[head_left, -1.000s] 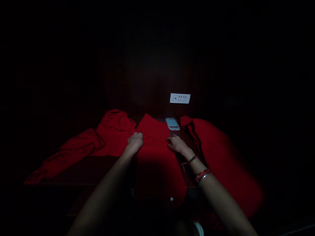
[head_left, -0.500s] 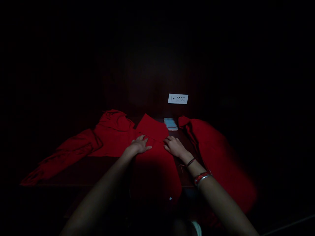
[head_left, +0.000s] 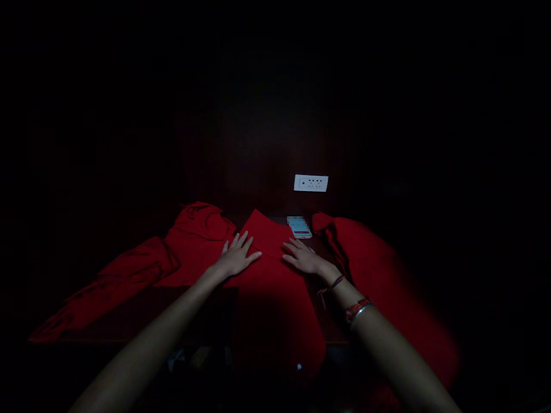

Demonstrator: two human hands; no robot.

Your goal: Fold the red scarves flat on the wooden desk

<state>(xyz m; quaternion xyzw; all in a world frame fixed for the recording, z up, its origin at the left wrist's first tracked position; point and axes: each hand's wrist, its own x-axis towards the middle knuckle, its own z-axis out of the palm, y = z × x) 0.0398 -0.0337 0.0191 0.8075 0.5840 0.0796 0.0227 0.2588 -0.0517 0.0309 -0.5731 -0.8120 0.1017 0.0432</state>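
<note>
A long red cloth (head_left: 279, 292) lies down the middle of a dark table, its upper end forming a flap and its lower end hanging over the front edge. On its left side, my left hand (head_left: 236, 254) rests flat with the fingers spread. Opposite, my right hand (head_left: 302, 256) lies on the cloth's right edge, fingers stretched out and apart. Neither hand grips anything. More red fabric (head_left: 198, 246), rumpled and fringed at its left end, spreads out beyond my left hand. Much of the cloth's lower part is in shadow.
A phone (head_left: 299, 227) with a lit screen lies just past my right hand. Another red cloth (head_left: 379, 264) is heaped at the right and drops over the edge. A white socket plate (head_left: 310, 183) is on the wall behind. Surroundings are very dark.
My left hand has shifted slightly left and its fingers have spread wider. My right hand's fingers have straightened out on the cloth. The whole view has tilted slightly.
</note>
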